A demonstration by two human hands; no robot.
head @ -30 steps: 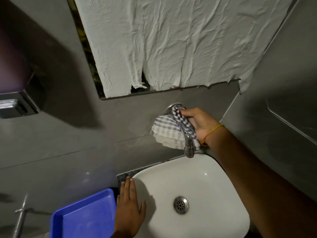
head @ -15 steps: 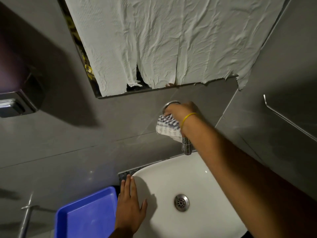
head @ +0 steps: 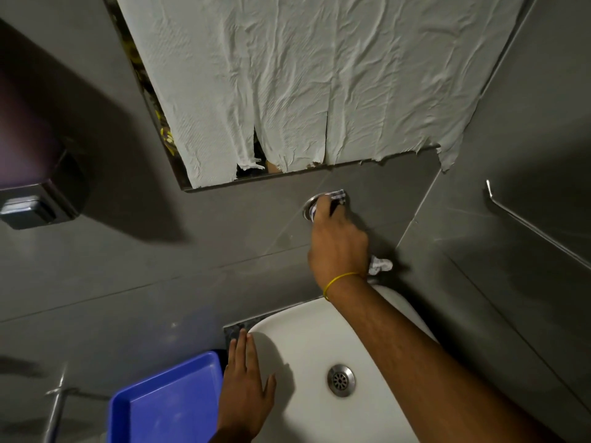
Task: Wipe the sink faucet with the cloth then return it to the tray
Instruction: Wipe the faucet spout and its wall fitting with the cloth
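Left hand: the left hand (head: 244, 390) lies flat on the near left rim of the sink (head: 307, 340), fingers stretched out and close together, gripping nothing. It looks like a brace while the person leans in.

Tray: the blue tray (head: 166, 401) sits just left of that hand, beside the basin. What shows of its floor is bare, so I'd say the cloth's place is free.

Sink: white basin, with the drain (head: 341, 379) in plain view and the right forearm reaching across above it.

Right hand: the right hand (head: 339, 244) is up at the wall, fingers curled shut around the checked cloth (head: 380, 265). One end of the cloth pokes out at the fingertips, another hangs below the heel of the hand.

Faucet: only the round metal base plate of the faucet (head: 309, 206) shows at the wall. The spout is hidden behind the hand.

Stage: to my eye the wiping is under way at the wall end, and the return to the tray is not yet done.

Risks: the loose tail could snag on the spout or drop into the basin if the grip slackens. A hard rub might nudge the tap open, soaking the cloth. The spout, out of sight, might also be left partly unwiped.
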